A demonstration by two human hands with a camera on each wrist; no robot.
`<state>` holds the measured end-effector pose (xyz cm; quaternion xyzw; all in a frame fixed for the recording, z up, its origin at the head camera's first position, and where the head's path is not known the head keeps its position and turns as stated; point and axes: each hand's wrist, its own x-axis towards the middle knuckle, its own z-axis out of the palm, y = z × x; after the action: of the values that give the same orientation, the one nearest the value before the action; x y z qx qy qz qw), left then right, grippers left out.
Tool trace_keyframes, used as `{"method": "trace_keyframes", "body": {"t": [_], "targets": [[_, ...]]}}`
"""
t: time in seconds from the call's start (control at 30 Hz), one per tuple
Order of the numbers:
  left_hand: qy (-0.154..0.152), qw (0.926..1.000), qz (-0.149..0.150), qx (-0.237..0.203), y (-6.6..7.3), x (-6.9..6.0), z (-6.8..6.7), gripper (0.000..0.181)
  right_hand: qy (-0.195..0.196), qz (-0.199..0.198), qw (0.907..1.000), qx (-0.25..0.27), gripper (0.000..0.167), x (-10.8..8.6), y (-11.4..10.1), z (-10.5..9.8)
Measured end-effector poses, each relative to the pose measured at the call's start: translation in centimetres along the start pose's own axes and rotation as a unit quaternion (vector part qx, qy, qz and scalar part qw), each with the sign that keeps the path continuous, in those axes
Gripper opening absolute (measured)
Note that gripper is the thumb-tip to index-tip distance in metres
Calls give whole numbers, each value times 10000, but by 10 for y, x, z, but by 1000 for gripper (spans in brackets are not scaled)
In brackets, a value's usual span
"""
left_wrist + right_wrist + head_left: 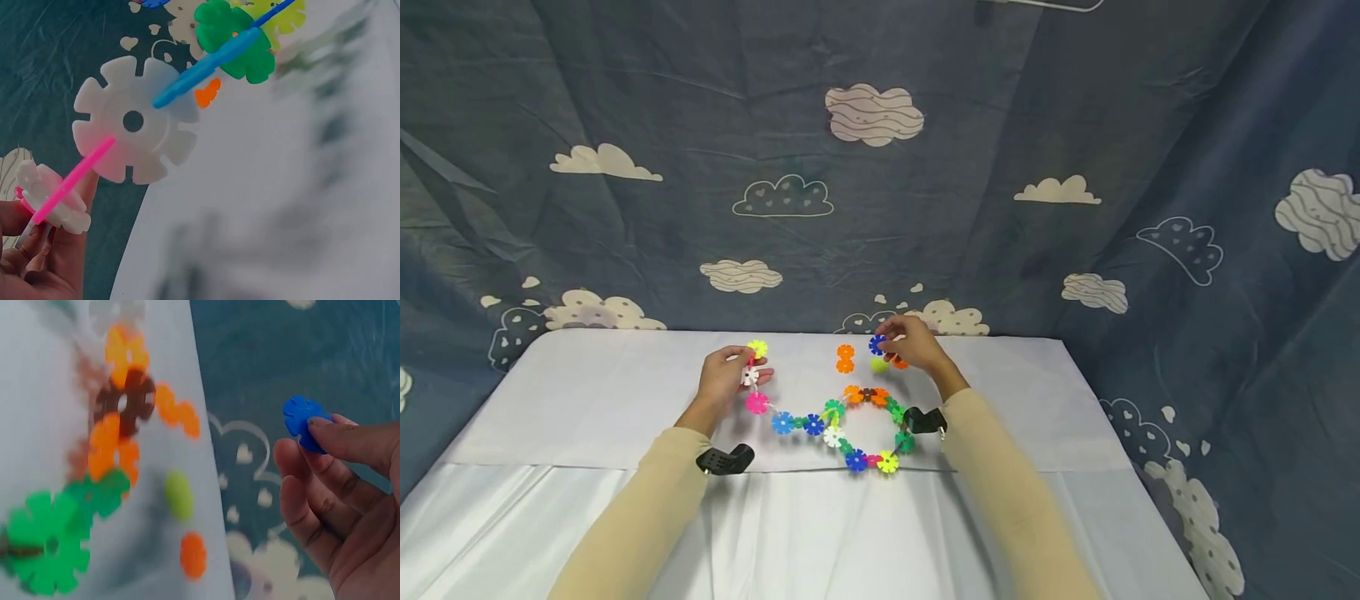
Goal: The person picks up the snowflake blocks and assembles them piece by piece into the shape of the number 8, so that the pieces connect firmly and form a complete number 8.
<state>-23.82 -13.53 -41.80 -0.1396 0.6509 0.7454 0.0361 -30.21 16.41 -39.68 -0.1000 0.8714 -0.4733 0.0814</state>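
My left hand (pixel 721 382) pinches one end of a chain of flower-shaped interlocking discs. Around its fingers are a white disc (pixel 750 377) and a yellow disc (pixel 758 348); a pink disc (pixel 757 403) comes just below. From there the chain runs right into a multicoloured ring, whose near side has a blue disc (pixel 856 461). A larger-looking white disc (pixel 134 119), joined to edge-on pink and blue ones, fills the left wrist view. Between thumb and fingers, my right hand (pixel 919 343) holds a single blue disc (pixel 305 422), raised above the far part of the table.
Two joined orange discs (pixel 846 359) lie beyond the ring. Near the right hand are a loose yellow-green disc (pixel 879 365) and an orange disc (pixel 900 363). White cloth covers the table (pixel 587 400); a dark cloud-print curtain (pixel 685 233) hangs behind its far edge.
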Motion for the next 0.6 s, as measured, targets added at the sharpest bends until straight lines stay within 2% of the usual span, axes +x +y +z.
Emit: {"method": "trace_keyframes", "body": {"t": [0.17,0.33,0.5,0.6], "targets": [[-37,10000,-17,-22,3,2,-2,33,-348,-380,9985,186,18,3,-21,22],[-136,9999,7,55,1,3,2,33,-551,-638,9936,757,21,9,-38,49],[-222,9996,-32,157,-2,3,9,34,-345,-719,9871,1390,27,13,-49,71],[-268,9995,-47,182,-4,2,11,35,-202,-720,9844,1591,25,15,-50,81]]}}
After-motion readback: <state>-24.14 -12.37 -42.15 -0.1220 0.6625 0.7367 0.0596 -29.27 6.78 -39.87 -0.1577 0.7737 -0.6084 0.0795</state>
